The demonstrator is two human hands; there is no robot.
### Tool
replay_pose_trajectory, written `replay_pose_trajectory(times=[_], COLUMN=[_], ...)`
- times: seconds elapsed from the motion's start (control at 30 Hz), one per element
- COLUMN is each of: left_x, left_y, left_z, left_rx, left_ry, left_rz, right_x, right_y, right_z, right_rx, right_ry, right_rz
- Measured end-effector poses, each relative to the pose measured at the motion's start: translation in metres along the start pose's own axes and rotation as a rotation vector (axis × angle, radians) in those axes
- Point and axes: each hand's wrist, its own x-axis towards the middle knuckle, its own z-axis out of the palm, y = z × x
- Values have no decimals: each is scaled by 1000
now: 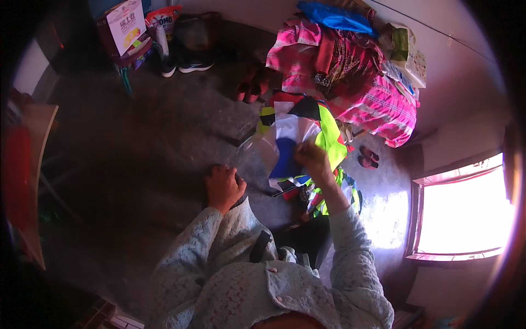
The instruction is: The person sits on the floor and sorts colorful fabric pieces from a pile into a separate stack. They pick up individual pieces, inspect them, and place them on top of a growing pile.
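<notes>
My right hand point(313, 156) is closed, fingers bent in a pinch, over a cloth piece point(286, 156) with white, blue and neon yellow patches. What lies between its fingertips is partly hidden. The cloth spreads over a low stack of similar bright fabric point(331, 131) in front of me. More patterned neon fabric point(345, 189) hangs or lies below my right wrist. My left hand point(224, 186) rests near my knee, fingers loosely bent over something dark, with no cloth piece seen in it.
A bed or bench under a pink checked cover point(378, 107) stands at the far right, with clothes and a blue bag point(337, 17) on top. Dark red shoes point(369, 158) lie on the floor. A stool with a box point(127, 24) stands far left; a bright window point(463, 211) is right.
</notes>
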Motion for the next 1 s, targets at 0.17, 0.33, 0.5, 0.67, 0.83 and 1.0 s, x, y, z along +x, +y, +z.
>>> replay_pose_trajectory(times=[0.17, 0.33, 0.5, 0.67, 0.83, 1.0], left_x=[-1, 1, 2, 3, 3, 3], left_y=[-8, -8, -5, -3, -2, 6], left_z=[-2, -7, -3, -1, 6, -3], left_rx=[-19, 37, -2, -9, -105, -115], left_ry=[6, -9, -37, 12, -13, -68], left_rz=[0, 16, 33, 73, 61, 37], right_x=[73, 99, 75, 70, 72, 68], right_y=[-35, 21, 102, 113, 117, 110], right_z=[3, -22, -54, -46, -42, -34], right_rx=[192, -153, -783, -912, -952, -913], right_ry=[172, 422, 306, 336, 343, 387], right_rz=[-220, -114, 53, 43, 87, 107])
